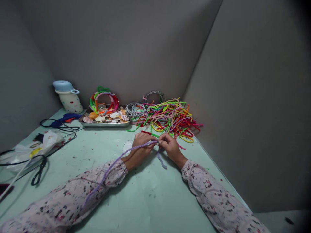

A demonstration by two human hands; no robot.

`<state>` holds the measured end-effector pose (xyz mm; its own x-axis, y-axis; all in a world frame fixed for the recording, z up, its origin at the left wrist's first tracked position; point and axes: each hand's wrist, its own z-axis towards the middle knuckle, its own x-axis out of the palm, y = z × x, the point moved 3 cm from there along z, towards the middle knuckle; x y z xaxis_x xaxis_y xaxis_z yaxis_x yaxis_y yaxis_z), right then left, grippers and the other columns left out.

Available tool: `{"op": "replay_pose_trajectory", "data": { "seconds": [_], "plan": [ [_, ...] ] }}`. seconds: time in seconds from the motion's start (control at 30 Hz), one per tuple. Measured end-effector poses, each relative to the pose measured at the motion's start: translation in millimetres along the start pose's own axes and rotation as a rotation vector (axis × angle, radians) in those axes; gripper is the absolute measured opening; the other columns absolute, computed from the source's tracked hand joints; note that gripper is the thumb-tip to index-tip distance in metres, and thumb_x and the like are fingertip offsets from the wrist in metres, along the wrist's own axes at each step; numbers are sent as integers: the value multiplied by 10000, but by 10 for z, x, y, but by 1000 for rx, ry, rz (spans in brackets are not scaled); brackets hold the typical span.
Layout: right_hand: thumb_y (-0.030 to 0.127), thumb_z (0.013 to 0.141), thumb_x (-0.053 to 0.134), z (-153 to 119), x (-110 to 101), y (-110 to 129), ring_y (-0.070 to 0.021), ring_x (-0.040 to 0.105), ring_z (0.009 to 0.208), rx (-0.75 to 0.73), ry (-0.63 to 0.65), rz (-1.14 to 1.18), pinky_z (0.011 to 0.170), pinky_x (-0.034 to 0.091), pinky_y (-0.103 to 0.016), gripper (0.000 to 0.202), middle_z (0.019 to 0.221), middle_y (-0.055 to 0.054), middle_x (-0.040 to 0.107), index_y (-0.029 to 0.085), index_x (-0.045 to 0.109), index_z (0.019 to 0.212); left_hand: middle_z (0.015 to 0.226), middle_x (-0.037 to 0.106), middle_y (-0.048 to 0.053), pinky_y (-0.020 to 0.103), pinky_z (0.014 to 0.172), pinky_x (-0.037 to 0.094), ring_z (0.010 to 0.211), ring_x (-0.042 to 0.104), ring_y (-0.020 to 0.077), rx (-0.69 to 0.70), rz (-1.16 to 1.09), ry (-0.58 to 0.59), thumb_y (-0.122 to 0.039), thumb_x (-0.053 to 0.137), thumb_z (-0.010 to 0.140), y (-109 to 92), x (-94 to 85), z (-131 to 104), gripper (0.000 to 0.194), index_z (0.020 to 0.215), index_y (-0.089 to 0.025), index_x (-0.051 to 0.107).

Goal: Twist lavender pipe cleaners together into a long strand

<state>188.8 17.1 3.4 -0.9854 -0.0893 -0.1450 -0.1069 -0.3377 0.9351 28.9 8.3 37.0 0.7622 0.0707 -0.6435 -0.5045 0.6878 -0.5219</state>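
Observation:
A long fuzzy lilac strand (114, 164) runs from my fingertips back over my left forearm, and its short end hangs down between my hands. My left hand (142, 149) is closed, pinching the strand between thumb and fingers. Close beside it on the right, my right hand (172, 148) is also closed, its fingertips pinched at the same spot on the strand. Red and green strands show just behind my fingers. The exact detail between the fingertips is too small to make out.
Behind my hands lies a heap of colourful fuzzy strands (170, 116), with grey wire coils (137, 110) beside it. A metal tray (105, 124) holds shells and wrapped rings. Further left are a bottle (70, 101), a blue tool (64, 119), cables and a plastic bag (52, 139).

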Motion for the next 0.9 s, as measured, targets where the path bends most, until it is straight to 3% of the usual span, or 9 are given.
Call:
{"op": "replay_pose_trajectory", "data": {
  "seconds": [0.3,0.9],
  "plan": [
    [206,745,551,0,13,48,-117,492,587,-19,1,-3,559,397,-237,24,662,35,523,194,539,762,794,658,24,336,831,360,831,564,177,31,-15,-27,-321,556,854,89,59,-3,154,835,-223,673],
    [220,739,555,0,18,75,-119,515,581,8,-2,39,559,421,-240,41,659,34,536,198,530,762,822,679,33,345,832,372,841,583,181,65,24,-43,-318,543,868,40,25,9,167,857,-229,684]
  ]
}}
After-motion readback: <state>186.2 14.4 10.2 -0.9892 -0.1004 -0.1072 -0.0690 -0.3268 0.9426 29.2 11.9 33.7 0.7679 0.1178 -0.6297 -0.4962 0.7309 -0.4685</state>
